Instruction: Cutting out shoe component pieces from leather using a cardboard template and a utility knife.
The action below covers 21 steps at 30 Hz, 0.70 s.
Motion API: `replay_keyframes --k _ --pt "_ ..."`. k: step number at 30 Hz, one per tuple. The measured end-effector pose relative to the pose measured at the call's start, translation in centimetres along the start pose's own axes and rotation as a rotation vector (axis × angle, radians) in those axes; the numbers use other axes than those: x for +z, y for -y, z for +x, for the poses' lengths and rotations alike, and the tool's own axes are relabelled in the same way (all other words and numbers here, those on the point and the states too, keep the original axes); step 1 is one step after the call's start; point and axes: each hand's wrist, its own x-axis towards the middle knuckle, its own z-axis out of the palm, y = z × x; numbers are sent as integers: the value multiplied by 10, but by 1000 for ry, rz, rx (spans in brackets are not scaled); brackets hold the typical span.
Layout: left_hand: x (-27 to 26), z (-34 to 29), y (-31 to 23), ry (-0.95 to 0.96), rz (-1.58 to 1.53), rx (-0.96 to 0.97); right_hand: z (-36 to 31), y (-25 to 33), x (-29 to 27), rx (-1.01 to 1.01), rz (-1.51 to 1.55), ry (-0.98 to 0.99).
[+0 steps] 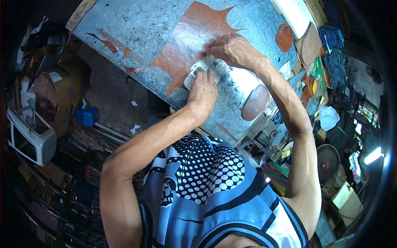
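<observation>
A large brown leather sheet (178, 49) with ragged, curved edges lies on a scuffed metal-topped table (136, 25). Over its near right edge rests a pale, stained flat piece (211, 63) with a rounded outline. My left hand (202, 91) presses down on this piece with its fingers stretched out. Just beyond, my right hand (235, 50) is on the leather at the far edge of the pale piece. Its fingers are curled and closed; whatever they may hold is hidden. A rounded brown leather piece (255, 102) lies right of my left hand.
Another cut brown piece (284, 38) lies at the table's far right. Narrow leather scraps (108, 45) sit along the left edge. Cluttered offcuts and tools (300, 87) crowd the right side. On the left are a cardboard box (51, 95), a blue container (87, 116) and a white frame (35, 138).
</observation>
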Motion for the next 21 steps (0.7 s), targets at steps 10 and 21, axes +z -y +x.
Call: replay_keyframes --k 10,21 --pt "-3 8 4 42 -96 16 -30 -9 -5 279 129 19" --pt "7 11 4 -124 -151 2 -48 -5 9 354 177 -107"
